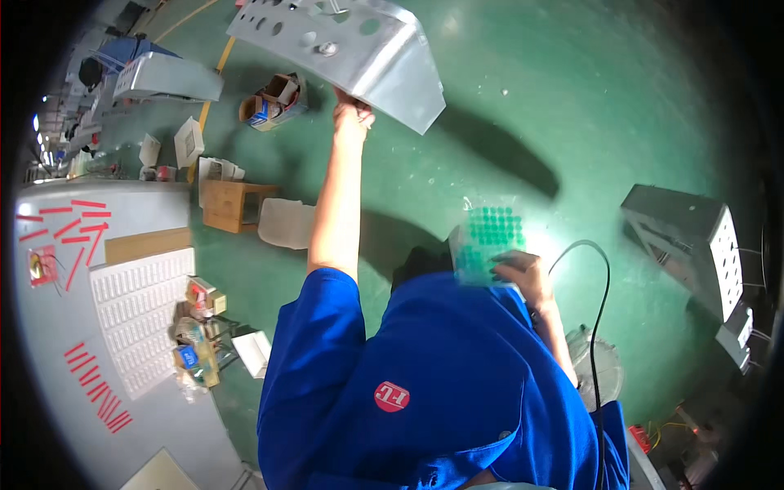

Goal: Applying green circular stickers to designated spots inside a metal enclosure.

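My left arm is stretched out ahead, and my left hand point(353, 116) is closed on the near lower edge of a bent sheet-metal housing point(388, 69). This silver housing has round holes in one face and hangs tilted over the floor; part of it is cut off by the top of the view. Close to my body, my right hand point(527, 273) has its bent fingers on a clear sheet of round green stickers point(494, 229). The sheet's lower part is blurred, and whether a single sticker is between the fingertips is too small to tell.
A grey table point(163, 441) at left bears red strips point(98, 388) and a white slotted panel point(147, 314). Beyond it are a wooden box point(224, 204) and a carton point(273, 102). Another holed metal housing point(690, 237) stands at right. A black cable point(606, 302) hangs beside my right arm.
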`<state>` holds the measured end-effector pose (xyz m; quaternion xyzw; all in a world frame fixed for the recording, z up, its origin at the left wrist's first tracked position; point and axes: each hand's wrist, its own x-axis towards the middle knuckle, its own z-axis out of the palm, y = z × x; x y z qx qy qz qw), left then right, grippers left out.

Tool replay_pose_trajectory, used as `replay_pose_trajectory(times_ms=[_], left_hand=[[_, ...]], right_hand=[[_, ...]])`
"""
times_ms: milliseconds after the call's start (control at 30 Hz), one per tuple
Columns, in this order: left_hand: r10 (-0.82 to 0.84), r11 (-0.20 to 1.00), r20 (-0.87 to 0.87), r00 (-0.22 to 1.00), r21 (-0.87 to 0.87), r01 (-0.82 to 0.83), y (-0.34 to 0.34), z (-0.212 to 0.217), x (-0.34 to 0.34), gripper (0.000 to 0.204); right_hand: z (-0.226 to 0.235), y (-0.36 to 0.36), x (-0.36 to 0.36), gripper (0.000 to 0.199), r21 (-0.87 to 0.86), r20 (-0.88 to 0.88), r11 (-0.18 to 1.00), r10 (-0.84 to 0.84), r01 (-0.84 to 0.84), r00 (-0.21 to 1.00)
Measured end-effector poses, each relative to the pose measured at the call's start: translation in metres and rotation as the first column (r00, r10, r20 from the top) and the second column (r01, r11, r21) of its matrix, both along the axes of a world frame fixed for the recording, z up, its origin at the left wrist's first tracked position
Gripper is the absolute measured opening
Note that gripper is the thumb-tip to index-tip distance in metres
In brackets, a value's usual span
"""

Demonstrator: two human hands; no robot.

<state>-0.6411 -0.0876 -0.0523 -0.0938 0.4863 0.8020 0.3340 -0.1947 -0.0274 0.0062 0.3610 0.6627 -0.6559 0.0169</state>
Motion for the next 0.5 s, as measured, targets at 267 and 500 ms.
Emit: replay_pose_trajectory(times_ms=[267,500], left_hand=[[-0.031,0.999,-0.016,0.999,-0.021,0.03,-0.059,0.019,-0.053,0.042],[-0.368,0.929,0.049,0.929,0.075,0.364,-0.103,0.023,-0.132,0.047]], right_hand=[[-0.014,0.02,-0.029,0.02,0.302,0.045,0.935,0.183,-0.188,0.982],[-0.03,-0.015,-0.056,0.019,0.481,0.132,0.822,0.277,-0.306,0.952]])
